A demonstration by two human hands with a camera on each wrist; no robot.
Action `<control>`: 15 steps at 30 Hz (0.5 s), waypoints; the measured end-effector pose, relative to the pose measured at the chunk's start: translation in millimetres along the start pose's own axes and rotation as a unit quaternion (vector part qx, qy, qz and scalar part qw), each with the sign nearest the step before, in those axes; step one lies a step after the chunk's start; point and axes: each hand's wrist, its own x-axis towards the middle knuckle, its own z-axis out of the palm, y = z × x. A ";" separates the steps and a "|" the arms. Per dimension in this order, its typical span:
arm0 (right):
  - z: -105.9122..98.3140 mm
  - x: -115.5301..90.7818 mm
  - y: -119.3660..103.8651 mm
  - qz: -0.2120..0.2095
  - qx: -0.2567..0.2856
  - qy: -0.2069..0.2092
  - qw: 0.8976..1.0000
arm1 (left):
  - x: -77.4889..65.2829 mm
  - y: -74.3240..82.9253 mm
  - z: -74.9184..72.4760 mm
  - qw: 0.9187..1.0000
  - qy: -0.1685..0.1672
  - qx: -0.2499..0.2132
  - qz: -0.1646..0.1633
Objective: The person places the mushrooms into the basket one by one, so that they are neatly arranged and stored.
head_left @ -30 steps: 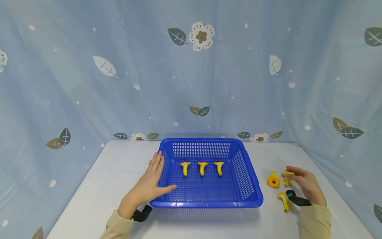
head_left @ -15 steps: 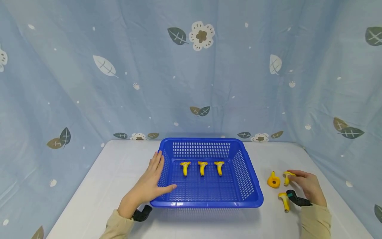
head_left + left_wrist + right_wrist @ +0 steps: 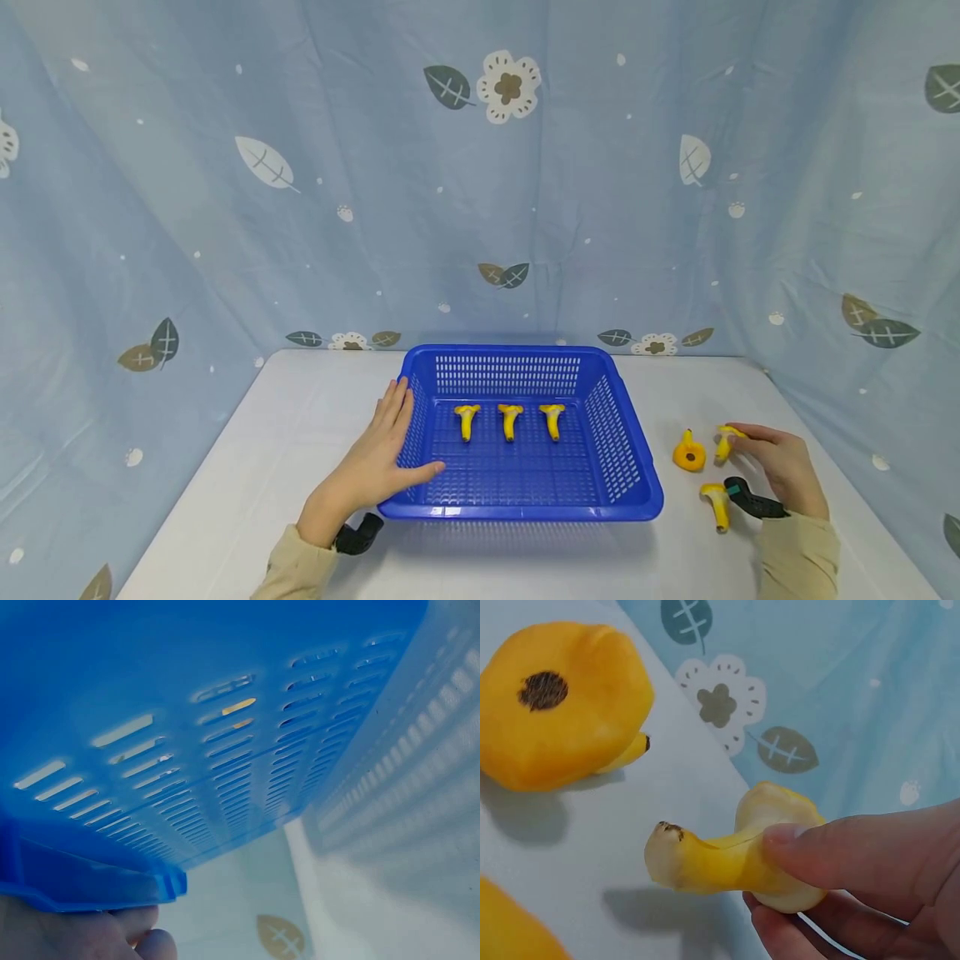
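Head view, largest to smallest: one patterned blue curtain [image 3: 360, 208], backing your white surface [image 3: 315, 400]. One blue basket [image 3: 517, 513], slatted, centred before you. Your left hand [image 3: 371, 462]: fingers straight, lying along the basket's left rim, thumb over the near corner. Your right hand [image 3: 783, 467]: thumb and fingers pinching one yellow mushroom [image 3: 723, 447], well to the right of the basket. Held piece: cap away from you, stem tip toward you and slightly left; by the right wrist view, probably just off the surface. One orange-capped mushroom [image 3: 689, 455], just left of it, between it and the basket's right rim. One further mushroom [image 3: 718, 506], nearer you, stem pointing your way. Three mushrooms [image 3: 510, 422], rowed on the basket floor; bare floor in front of them, the raised right wall standing between that room and your right hand.
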 end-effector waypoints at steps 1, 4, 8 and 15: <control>-0.4 0.3 0.1 -0.001 -0.001 -0.001 1.000 | 0.1 0.0 0.1 1.000 0.000 0.000 0.000; -2.4 1.8 0.0 -0.005 -0.002 -0.002 1.000 | 0.2 0.2 0.0 1.000 0.000 -0.001 -0.001; -3.9 1.8 -2.6 -0.016 0.004 0.001 1.000 | 0.6 -0.4 -0.1 1.000 -0.002 -0.002 -0.002; -3.7 -7.2 -18.6 -0.061 0.014 -0.004 0.998 | 1.0 -0.5 -0.2 1.000 -0.005 -0.002 -0.004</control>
